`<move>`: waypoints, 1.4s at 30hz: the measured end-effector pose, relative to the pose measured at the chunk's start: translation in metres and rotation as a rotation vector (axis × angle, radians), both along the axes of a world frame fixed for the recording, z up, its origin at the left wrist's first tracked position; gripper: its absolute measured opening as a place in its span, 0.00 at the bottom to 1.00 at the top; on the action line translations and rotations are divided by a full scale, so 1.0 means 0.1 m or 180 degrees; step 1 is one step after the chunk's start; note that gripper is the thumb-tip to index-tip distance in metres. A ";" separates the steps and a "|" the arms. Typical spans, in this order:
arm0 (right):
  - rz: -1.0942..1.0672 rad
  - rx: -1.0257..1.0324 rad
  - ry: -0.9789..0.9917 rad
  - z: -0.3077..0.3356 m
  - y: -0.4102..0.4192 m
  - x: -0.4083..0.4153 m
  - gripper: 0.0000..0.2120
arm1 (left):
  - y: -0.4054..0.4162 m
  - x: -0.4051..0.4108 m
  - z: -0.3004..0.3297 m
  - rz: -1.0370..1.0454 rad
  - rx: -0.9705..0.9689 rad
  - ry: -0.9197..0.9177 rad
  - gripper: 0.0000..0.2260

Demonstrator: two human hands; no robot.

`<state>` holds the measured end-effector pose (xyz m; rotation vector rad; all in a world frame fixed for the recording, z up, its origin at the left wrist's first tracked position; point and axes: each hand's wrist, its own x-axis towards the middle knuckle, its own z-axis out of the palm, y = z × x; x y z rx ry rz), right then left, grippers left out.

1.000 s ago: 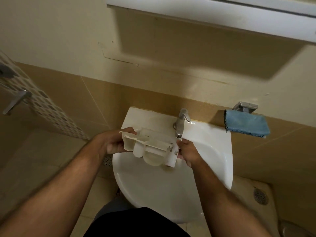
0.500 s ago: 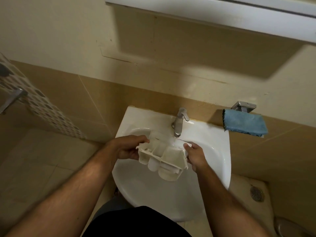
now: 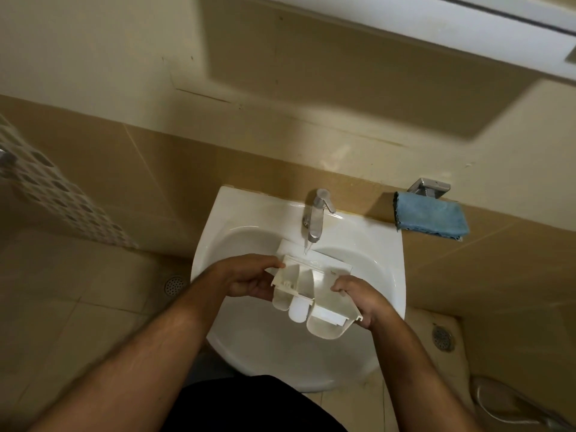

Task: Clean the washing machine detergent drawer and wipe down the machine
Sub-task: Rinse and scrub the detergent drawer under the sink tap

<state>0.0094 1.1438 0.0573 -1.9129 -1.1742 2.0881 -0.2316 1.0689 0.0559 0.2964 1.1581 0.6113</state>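
Detergent drawer now sits lower over the sink, under the tap, its compartments turned up toward the camera. Left hand and right hand still grip its two sides, fingers curled round it.

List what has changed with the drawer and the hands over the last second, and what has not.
The detergent drawer was turned over from underside-up to compartments-up and lowered into the sink, its far end now under a thin stream from the tap. The left hand and right hand kept their grip on its two sides throughout. The blue cloth stayed on its wall holder.
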 end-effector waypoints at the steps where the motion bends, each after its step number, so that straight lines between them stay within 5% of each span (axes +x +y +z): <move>1: 0.0005 0.0047 -0.0064 0.01 0.01 0.00 0.07 | 0.00 -0.01 -0.02 -0.0046 0.0021 0.0031 0.17; 8: 0.0124 0.0117 -0.0292 0.17 0.08 0.15 0.08 | 0.11 -0.06 -0.39 0.0923 0.0178 0.0875 0.18; 13: 0.0012 0.0294 -0.0340 0.28 0.10 0.24 0.08 | 0.20 0.06 -0.55 0.0710 0.0463 0.1000 0.05; 20: -0.0296 0.0219 -0.0323 0.38 0.17 0.32 0.02 | 0.43 0.35 -0.64 0.0630 0.0669 0.0889 0.07; 23: -0.0316 -0.0068 -0.0429 0.36 0.19 0.38 0.23 | 0.47 0.39 -0.74 0.0655 0.0646 0.0958 0.08; 28: -0.0248 -0.0278 -0.0040 0.23 0.24 0.52 0.40 | 0.54 0.50 -0.83 0.0701 0.0927 0.1087 0.13; 30: 0.0126 -0.0180 -0.0013 0.42 0.20 0.43 0.35 | 0.57 0.51 -0.81 0.0762 0.0982 0.1211 0.13; 33: 0.0655 0.0671 -0.0377 0.74 0.14 0.25 0.05 | 0.62 0.50 -0.79 0.0723 0.1004 0.1504 0.11; 36: 0.0942 0.0946 -0.0372 0.91 0.18 0.26 0.15 | 0.67 0.50 -0.80 0.0532 0.0991 0.2031 0.14; 40: 0.1165 0.0717 -0.0110 1.05 0.14 0.35 0.51 | 0.75 0.51 -0.74 0.0475 0.0980 0.2318 0.14; 42: 0.1304 0.0851 0.0050 1.09 0.06 0.33 0.53 | 0.80 0.51 -0.68 0.0417 0.0995 0.2357 0.12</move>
